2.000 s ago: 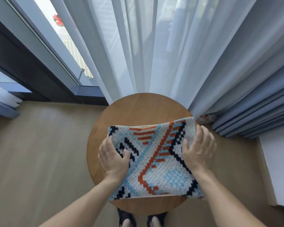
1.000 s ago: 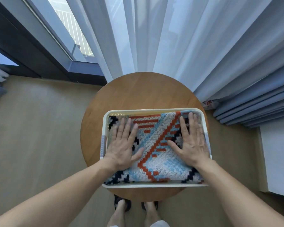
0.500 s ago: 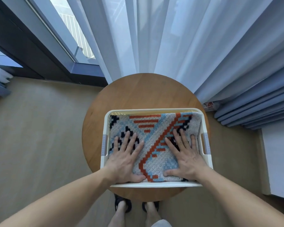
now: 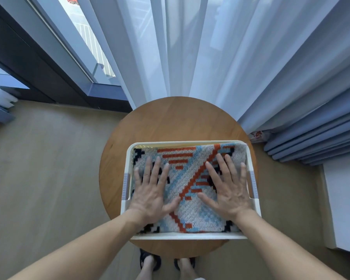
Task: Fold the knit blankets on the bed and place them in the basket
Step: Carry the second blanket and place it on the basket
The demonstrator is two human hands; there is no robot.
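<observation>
Both hands have slid away from the basket's near rim toward the middle of the folded knit blanket (image 4: 187, 172), so more of its near edge shows below the wrists than half a second ago. The left hand (image 4: 152, 190) lies flat on the blanket's left half, fingers straight and spread, thumb angled inward. The right hand (image 4: 228, 188) lies the same way on the right half, grasping nothing. The blanket (white knit with orange, light blue and black geometric bands) sits inside the white plastic basket (image 4: 188, 236) and fills it nearly wall to wall. Grey grip strips (image 4: 126, 185) line the basket's side handles. The basket stands on a round wooden table (image 4: 180, 120), against a sheer white curtain (image 4: 180, 47) and blue drapes (image 4: 321, 128). A small red-and-white packet (image 4: 259, 135) lies between table and drapes; its print is too small to read. Slippered feet (image 4: 150, 261) show beneath the table's near edge.
</observation>
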